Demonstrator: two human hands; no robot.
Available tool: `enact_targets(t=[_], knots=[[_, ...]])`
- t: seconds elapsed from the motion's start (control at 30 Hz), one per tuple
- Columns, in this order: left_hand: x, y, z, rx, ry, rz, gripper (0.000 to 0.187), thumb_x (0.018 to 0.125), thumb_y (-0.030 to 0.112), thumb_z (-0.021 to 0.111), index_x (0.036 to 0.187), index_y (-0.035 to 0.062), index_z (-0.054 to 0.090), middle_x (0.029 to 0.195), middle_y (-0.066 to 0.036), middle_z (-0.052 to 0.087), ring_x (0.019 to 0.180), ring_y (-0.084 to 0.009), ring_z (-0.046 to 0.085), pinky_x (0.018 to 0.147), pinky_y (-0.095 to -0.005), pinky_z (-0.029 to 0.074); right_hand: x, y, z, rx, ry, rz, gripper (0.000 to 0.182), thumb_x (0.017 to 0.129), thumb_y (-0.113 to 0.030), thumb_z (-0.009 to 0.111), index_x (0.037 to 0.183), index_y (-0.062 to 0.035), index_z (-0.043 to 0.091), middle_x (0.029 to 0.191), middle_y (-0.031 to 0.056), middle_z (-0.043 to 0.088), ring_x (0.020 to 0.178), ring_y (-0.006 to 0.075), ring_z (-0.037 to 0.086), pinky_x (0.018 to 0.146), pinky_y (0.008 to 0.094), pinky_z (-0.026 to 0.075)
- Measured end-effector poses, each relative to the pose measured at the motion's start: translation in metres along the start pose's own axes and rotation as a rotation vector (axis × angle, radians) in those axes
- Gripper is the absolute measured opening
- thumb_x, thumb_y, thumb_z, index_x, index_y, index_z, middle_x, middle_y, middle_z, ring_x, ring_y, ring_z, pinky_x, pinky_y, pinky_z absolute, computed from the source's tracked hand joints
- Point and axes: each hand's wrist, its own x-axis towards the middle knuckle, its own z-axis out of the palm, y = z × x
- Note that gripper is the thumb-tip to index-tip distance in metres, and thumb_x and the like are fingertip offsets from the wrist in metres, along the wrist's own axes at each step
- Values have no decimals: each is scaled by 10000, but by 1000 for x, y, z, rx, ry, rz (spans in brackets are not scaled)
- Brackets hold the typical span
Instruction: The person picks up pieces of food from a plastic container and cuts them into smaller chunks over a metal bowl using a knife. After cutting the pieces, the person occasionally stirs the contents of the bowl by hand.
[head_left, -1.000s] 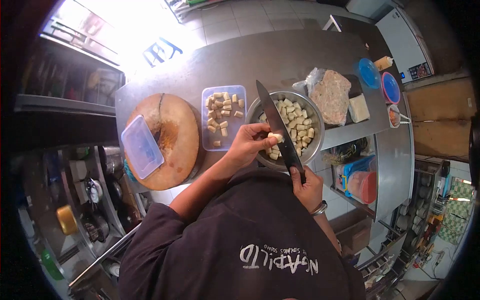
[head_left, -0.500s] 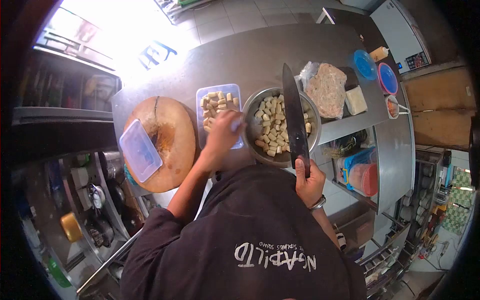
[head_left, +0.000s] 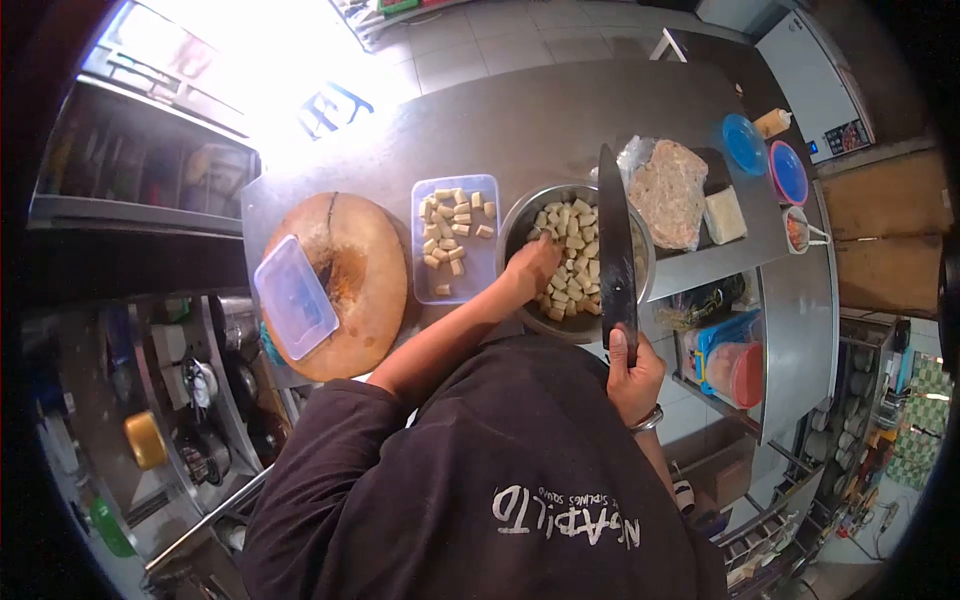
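Your shirt (head_left: 470, 430) bears big white lettering, upside down to the head camera, reading roughly "NGAPILTO", the last letter unsure; a smaller line beside it seems to end "SIBLINGS SQUAD". You cannot read the tiny sticker (head_left: 847, 135) on the white appliance (head_left: 805, 80).

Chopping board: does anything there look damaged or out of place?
Yes: the chopping board has a dark line, perhaps a crack, at its far edge; a clear lid lies askew on it, reaching the edge.

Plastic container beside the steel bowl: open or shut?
Open: the plastic container holds uncovered pale pieces; its apparent lid rests on the round board.
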Motion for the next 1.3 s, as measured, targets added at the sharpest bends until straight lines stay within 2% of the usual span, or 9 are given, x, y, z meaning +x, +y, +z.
enact_targets(t=[0.13, 0.2, 0.27, 0.3, 0.33, 0.4, 0.6, 1.03, 1.3], knots=[[-16, 2, -17, -247, 53, -10, 246, 723, 45, 695, 942, -50, 633, 1053, -259, 608, 1001, -405, 640, 872, -423, 533, 3, -2, 1, -26, -57, 8, 292, 963, -248, 635, 957, 41, 674, 725, 128, 695, 656, 153, 676, 582, 287, 501], [-39, 5, -39, -334, 248, 108, 188, 819, 28, 587, 990, -36, 632, 1000, -238, 607, 981, -374, 651, 791, -394, 551, 3, -3, 1, -6, -76, 18, 294, 962, -253, 638, 958, 39, 676, 737, 138, 700, 675, 158, 688, 584, 285, 501], [-51, 14, -66, -682, 310, 164, 304, 824, -17, 617, 1125, -43, 596, 943, -189, 611, 965, -331, 663, 795, -356, 548, 3, -2, 3, -3, -75, 24, 290, 959, -251, 641, 956, 36, 678, 741, 142, 701, 675, 163, 690, 584, 289, 502], [-63, 24, -90, -1075, 137, 39, 339, 873, -31, 631, 1205, -37, 560, 963, -126, 625, 962, -264, 662, 794, -343, 546, 3, -1, 3, 5, -70, 26, 285, 957, -248, 644, 955, 34, 680, 745, 146, 703, 675, 168, 692, 584, 293, 503], [-68, 20, -88, -1078, 134, 47, 339, 873, -31, 631, 1205, -37, 560, 963, -126, 625, 962, -264, 662, 794, -343, 546, 3, 0, 3, -2, -63, 27, 285, 957, -248, 644, 955, 34, 680, 745, 146, 703, 675, 168, 692, 584, 293, 503], [-79, 14, -88, -1934, 65, 165, 223, 935, 95, 643, 1113, -26, 582, 1074, -113, 621, 967, -235, 639, 846, -382, 531, 3, 1, 5, -28, -47, -19, 278, 951, -245, 651, 943, 30, 683, 742, 150, 703, 664, 189, 696, 582, 302, 506], [-94, 24, -96, -2326, 177, 195, 283, 957, 175, 630, 1163, -14, 589, 1041, -94, 653, 912, -218, 640, 803, -336, 506, 5, -2, 7, -65, -106, -63, 269, 941, -245, 659, 933, 24, 676, 725, 182, 684, 625, 290, 695, 546, 340, 498], [-96, 28, -102, -2117, 243, 243, 241, 967, 154, 619, 1129, -25, 636, 929, -59, 654, 809, -147, 595, 708, -275, 465, 5, -1, 6, -74, -102, -106, 248, 935, -240, 663, 895, 5, 660, 653, 175, 644, 560, 322, 660, 494, 365, 469], [-110, 36, -124, -1355, 165, 132, 207, 971, 155, 608, 1021, -39, 658, 818, -4, 633, 725, -72, 550, 676, -229, 461, 6, -6, 4, -110, -140, -80, 257, 938, -233, 656, 897, 20, 654, 656, 181, 643, 564, 330, 661, 496, 368, 471]])
